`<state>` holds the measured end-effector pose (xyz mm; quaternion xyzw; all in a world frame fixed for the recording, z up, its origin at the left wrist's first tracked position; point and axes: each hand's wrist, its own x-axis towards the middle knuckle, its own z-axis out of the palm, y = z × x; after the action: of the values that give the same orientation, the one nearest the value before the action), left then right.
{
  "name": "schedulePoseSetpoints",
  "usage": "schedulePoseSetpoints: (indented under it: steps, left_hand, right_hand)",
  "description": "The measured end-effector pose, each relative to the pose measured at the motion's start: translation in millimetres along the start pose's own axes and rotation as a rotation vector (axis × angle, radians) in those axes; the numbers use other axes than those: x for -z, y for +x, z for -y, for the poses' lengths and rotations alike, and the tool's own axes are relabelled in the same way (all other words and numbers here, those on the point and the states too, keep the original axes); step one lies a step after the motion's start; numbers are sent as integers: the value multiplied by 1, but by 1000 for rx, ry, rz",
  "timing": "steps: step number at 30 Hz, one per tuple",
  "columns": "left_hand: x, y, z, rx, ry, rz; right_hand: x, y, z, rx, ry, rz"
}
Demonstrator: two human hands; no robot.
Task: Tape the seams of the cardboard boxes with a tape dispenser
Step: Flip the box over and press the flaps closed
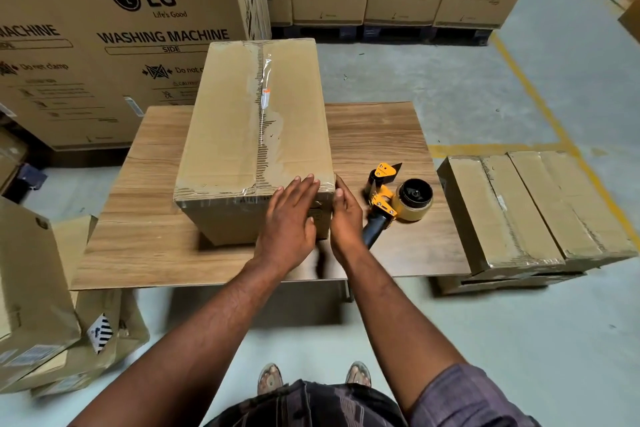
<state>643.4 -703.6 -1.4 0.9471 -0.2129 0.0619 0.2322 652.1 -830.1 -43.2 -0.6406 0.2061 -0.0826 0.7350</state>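
Observation:
A closed cardboard box (pixel 228 135) stands on a wooden table (pixel 145 239), with clear tape along its top centre seam and near edge. My left hand (pixel 289 218) lies flat with fingers spread against the box's near right corner, over the taped edge. My right hand (pixel 346 215) presses against the box's right near corner from the side, fingers straight. A yellow tape dispenser (pixel 394 199) with a roll of clear tape lies on the table just right of my right hand, held by neither hand.
Two taped cardboard boxes (pixel 533 208) sit side by side on the floor at the table's right. Large washing machine cartons (pixel 121 28) stand behind and left. More cartons (pixel 38 298) lean at the lower left. Yellow floor lines (pixel 540 104) run at the right.

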Motion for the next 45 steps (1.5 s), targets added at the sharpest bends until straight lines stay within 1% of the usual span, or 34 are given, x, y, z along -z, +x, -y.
schedulePoseSetpoints:
  steps: [3,6,11,14,16,19,20,22,23,25,26,29,31,35,38,40,42,44,45]
  left_hand:
    - [2,0,0,-4,22,15]
    - [3,-1,0,-8,33,24]
    - [2,-1,2,-18,32,25]
    - [3,0,4,-21,16,20]
    - [4,1,3,-15,-16,3]
    - [12,7,-1,28,-101,-27]
    - [17,11,-2,45,-117,-30]
    - [27,22,0,61,-121,-25]
    - [29,27,2,51,-105,-26]
    - [30,35,8,19,-102,-36]
    - [29,39,11,8,-120,-40]
    - [24,41,18,8,-189,-51]
    - [22,38,21,-13,-176,-56]
    - [24,32,19,-53,-110,-66]
    - [27,32,20,-53,-93,1]
    - [31,33,23,-98,-118,23]
    - [36,35,29,-115,-122,-47]
    - [43,35,38,-74,-72,-147]
    - [46,34,43,-59,-55,-165]
  right_hand:
    - [-6,-10,2,16,-10,-61]
    - [-9,-15,-1,54,-58,-48]
    - [-10,-19,-8,160,-225,-33]
    - [-9,-19,-8,187,-338,-38]
    - [-3,-18,-9,204,-416,6]
    - [16,-13,-8,230,-512,143]
    - [22,-11,-5,213,-495,168]
    - [30,-11,11,148,-386,186]
    - [31,-11,22,145,-338,186]
    - [28,-11,41,207,-318,197]
    - [25,-9,49,252,-344,220]
    - [20,-1,50,395,-580,311]
    - [22,1,42,470,-698,345]
    - [30,0,40,502,-794,399]
    - [34,-2,40,483,-844,414]
    - [32,-1,46,497,-866,421]
    - [25,0,55,558,-896,428]
    - [18,1,63,593,-934,457]
    - [15,1,64,610,-953,463]
